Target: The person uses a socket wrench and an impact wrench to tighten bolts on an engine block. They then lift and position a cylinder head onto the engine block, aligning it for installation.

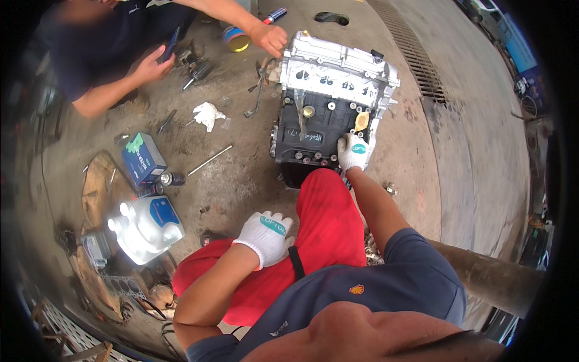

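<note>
A bare engine [329, 120] with a silver head and black block stands on the floor before my knees. My right hand [354, 151], in a white knit glove, rests at the block's near right corner, below a yellow oval patch [362, 121]. Its fingers are curled, and whatever they hold there is hidden. My left hand [265, 235], gloved the same way, lies closed on my red-trousered thigh, away from the engine. A strip of clear tape [301, 114] hangs down the block's face. Near the engine's far left corner is a co-worker's closed bare hand [269, 39].
The co-worker's other hand [151, 65] holds a dark phone [171, 45]. Left of me are a blue box [143, 158], a spray can [173, 178], white jugs [145, 229] and a metal rod [209, 160]. A crumpled white cloth [208, 116] lies farther off. A floor grate [416, 54] runs at right.
</note>
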The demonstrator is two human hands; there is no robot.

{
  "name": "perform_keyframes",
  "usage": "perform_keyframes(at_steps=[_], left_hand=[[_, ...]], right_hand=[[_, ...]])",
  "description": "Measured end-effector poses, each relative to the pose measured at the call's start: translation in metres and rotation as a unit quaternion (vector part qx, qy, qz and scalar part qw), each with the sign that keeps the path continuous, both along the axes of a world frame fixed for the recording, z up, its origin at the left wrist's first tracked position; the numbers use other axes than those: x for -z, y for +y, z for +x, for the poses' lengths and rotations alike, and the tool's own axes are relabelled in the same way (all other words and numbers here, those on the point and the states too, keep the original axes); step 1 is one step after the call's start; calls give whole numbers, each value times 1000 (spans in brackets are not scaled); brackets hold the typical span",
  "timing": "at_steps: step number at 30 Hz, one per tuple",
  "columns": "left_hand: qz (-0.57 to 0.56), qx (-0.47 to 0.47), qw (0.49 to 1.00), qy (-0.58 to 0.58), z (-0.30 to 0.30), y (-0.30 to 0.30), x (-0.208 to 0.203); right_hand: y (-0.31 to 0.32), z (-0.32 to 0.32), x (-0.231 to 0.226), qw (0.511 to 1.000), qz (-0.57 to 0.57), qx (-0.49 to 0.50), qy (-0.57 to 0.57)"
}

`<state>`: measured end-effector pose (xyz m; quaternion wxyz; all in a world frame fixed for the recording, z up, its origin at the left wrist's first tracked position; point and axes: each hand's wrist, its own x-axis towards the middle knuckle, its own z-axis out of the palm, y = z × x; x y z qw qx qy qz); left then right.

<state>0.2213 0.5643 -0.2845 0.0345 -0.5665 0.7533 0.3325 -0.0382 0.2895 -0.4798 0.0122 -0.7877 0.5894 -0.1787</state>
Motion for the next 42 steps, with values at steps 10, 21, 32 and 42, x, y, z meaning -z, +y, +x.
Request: perform_keyframes(at_steps=[10, 21, 32, 42], left_hand=[[-13, -13, 1000, 7, 2, 3, -4], [-9, -19, 1000, 16, 6, 3, -5], [-1, -23, 1000, 18, 7, 5, -10], [0, -22, 1000, 16, 6, 4, -9]], right_hand=[[-3, -2, 6, 999, 20, 24, 23], [-2, -3, 8, 998, -17, 33, 49], [-2, -1, 14, 996, -22, 29, 78], [-3, -1, 14, 997, -21, 34, 63]])
